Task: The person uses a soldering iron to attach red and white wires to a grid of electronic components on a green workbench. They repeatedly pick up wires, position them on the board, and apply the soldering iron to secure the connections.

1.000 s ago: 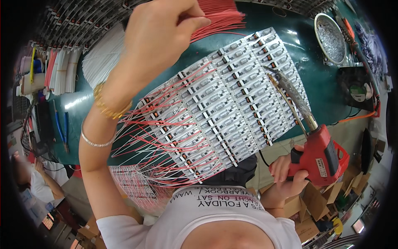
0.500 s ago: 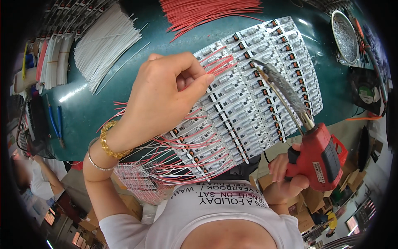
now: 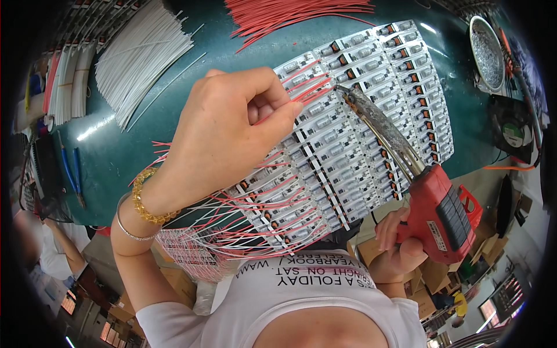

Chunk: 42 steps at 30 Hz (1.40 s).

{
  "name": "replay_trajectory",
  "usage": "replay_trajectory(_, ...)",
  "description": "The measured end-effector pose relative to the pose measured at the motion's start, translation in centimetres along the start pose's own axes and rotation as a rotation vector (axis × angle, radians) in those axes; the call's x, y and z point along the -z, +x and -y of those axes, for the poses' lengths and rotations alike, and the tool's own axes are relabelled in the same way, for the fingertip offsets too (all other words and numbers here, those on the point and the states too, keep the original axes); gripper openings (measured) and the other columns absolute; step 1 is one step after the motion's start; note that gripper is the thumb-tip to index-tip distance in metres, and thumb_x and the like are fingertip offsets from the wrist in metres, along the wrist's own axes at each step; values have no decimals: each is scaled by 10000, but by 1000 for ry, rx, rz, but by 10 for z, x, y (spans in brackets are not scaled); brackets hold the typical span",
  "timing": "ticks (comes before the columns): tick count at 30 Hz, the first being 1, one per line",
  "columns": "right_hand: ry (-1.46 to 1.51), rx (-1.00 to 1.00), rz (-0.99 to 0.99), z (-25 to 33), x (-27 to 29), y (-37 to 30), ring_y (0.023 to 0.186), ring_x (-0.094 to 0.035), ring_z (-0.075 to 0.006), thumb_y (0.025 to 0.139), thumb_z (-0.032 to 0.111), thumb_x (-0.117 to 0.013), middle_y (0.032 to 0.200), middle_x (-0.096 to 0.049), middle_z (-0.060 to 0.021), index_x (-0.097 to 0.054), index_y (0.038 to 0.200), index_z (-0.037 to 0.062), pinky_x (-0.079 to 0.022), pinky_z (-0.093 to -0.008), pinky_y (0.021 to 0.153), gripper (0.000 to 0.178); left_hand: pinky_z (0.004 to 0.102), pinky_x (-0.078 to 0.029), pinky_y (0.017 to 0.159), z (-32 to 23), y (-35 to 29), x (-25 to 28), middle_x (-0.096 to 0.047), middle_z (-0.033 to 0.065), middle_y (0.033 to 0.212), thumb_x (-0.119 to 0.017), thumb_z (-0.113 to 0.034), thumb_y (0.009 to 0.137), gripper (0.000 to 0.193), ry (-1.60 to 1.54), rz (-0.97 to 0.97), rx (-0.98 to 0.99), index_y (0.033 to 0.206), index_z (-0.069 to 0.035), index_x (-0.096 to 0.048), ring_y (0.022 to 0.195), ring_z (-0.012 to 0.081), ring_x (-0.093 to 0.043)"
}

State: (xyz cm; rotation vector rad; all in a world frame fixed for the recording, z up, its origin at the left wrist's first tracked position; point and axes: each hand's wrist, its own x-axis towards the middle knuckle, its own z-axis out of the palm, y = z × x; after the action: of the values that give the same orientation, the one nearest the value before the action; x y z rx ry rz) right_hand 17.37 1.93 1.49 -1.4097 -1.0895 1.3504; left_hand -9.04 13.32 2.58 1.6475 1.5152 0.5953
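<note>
My left hand (image 3: 229,124) is closed in a pinch on several thin red wires (image 3: 316,90), whose ends stick out past the fingertips over a panel of small circuit boards (image 3: 354,151). The panel lies slanted on the table, its rows carrying clear-and-orange parts. My right hand (image 3: 400,249) grips a red and black soldering gun (image 3: 438,211) by its handle. Its dark, crusted tip points up and left, close to the red wire ends; contact is hard to make out. Red and white wires (image 3: 243,209) are attached along the panel's near left part.
White wires (image 3: 142,55) and a pile of red wires (image 3: 296,14) lie on the green table (image 3: 180,95). At far right are a metal bowl (image 3: 486,55) and a black fan (image 3: 513,127). Blue-handled tweezers (image 3: 74,174) lie left. A person (image 3: 67,249) sits beyond.
The soldering gun has moved left, bringing its tip nearer the red wire ends. My left hand keeps its pinch on the red wires and has barely moved.
</note>
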Motion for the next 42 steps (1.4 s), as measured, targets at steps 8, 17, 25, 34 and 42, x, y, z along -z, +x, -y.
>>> replay_trajectory(8,-34,63,-53,-2,4,-2,376,-418,-103,826,649,-592,469,-430,22,-418,1224,-94,-348,-237,413,861,225,-372,555,-3,1,0,-576,-6,635,-712,-118,827,153,-32,11,41,750,-11,-634,601,60,-455)
replay_trajectory(17,35,102,-75,-3,2,-1,369,-415,-102,818,679,-571,466,-429,26,-391,1256,-96,-376,-242,409,908,228,-411,606,-4,1,-1,-601,14,679,-719,-127,823,150,22,-50,-22,805,7,-654,637,84,-512)
replay_trajectory(25,88,46,-83,-9,16,-13,366,-413,-112,757,736,-584,458,-429,21,-407,1234,-75,-367,-247,410,957,249,-379,634,-8,-3,-13,-598,3,684,-720,-142,827,122,171,-90,-127,817,-31,-671,680,102,-466)
replay_trajectory(34,-23,-18,-31,-12,21,-16,391,-438,-126,744,738,-594,483,-454,8,-438,1163,-53,-387,-263,448,909,255,-341,622,-7,-2,-15,-586,-5,647,-724,-159,823,120,186,-101,-132,789,-56,-675,652,107,-416)
replay_trajectory(42,-134,34,-52,-9,15,-19,409,-443,-122,799,637,-627,507,-462,-4,-467,1126,-43,-385,-257,455,771,270,-354,634,-6,-1,-16,-603,13,662,-723,-145,819,117,179,-107,-158,784,-48,-668,649,124,-442)
